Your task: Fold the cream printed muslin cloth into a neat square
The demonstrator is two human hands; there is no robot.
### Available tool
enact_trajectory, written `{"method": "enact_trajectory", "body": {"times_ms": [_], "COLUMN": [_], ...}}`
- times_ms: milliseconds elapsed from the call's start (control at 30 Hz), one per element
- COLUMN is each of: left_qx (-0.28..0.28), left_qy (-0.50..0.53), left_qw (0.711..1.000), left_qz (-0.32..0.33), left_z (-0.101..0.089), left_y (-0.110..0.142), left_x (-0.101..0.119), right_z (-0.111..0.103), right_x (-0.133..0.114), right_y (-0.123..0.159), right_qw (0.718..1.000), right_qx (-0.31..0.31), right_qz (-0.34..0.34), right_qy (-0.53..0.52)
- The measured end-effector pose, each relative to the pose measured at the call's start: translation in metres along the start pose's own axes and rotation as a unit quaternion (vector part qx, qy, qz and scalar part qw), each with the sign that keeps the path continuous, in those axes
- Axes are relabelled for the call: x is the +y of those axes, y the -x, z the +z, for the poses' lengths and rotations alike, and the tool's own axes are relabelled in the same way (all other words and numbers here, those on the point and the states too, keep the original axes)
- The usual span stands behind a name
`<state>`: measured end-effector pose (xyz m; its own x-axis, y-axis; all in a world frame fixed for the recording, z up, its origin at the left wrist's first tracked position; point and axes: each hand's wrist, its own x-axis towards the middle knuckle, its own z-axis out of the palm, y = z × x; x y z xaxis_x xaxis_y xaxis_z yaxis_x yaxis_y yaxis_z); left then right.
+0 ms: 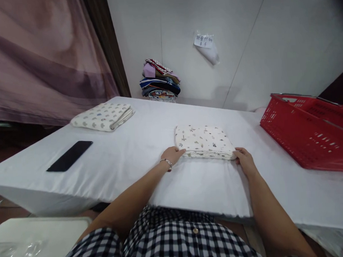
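A folded white cloth (203,139) with small grey and brown prints lies flat on the white-covered table (127,157), its layered edge facing me. My left hand (173,155), with a bracelet at the wrist, pinches its near left corner. At the near right corner, my right hand (244,160) grips the same cloth between thumb and fingers. Further left rests another folded white cloth (102,116) with a grey and blue pattern, apart from both hands.
A red plastic basket (312,136) stands on the table's right side. A black phone-like slab (70,156) lies at the left. Behind the table's far edge rises a stack of folded fabrics (160,81) against the wall. A pale stool (42,242) is at lower left.
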<state>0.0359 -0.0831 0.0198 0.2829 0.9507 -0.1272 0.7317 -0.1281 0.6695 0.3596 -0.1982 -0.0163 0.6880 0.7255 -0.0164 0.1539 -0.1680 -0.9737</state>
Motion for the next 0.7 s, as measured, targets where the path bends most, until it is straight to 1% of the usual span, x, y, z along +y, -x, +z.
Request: {"method": "enact_trajectory", "body": {"times_ms": [133,200,300,367,500,533,633,700], "left_qx": [0.007,0.009,-0.003,-0.005,0.047,0.049,0.028,0.021], "left_qy": [0.022,0.01,-0.027,-0.03,-0.023,-0.031,-0.062,-0.07], "left_qw": [1.0,1.0,1.0,1.0,0.997,0.996,0.991,0.989], "left_qz": [-0.007,-0.008,-0.007,0.001,0.053,0.07,0.115,0.126], "left_z": [0.0,-0.002,-0.007,-0.009,-0.007,-0.006,-0.003,-0.002], "left_y": [-0.004,-0.004,-0.001,0.003,0.013,0.015,0.015,0.012], "left_x": [0.0,-0.001,-0.002,-0.004,-0.01,-0.012,-0.015,-0.014], "right_z": [0.002,0.004,0.005,0.005,0.003,0.003,0.003,0.003], "right_x": [-0.004,-0.006,-0.007,-0.005,-0.002,-0.002,-0.002,-0.004], "right_y": [0.004,0.006,0.007,0.007,0.006,0.006,0.007,0.009], "right_qw": [1.0,1.0,1.0,1.0,1.0,1.0,1.0,1.0], "right_qx": [0.005,0.005,0.006,0.002,-0.003,-0.001,0.003,0.002], "right_qz": [-0.002,-0.002,-0.004,-0.008,-0.016,-0.017,-0.02,-0.024], "right_qy": [-0.016,-0.019,-0.013,-0.013,-0.018,-0.016,-0.005,-0.004]}}
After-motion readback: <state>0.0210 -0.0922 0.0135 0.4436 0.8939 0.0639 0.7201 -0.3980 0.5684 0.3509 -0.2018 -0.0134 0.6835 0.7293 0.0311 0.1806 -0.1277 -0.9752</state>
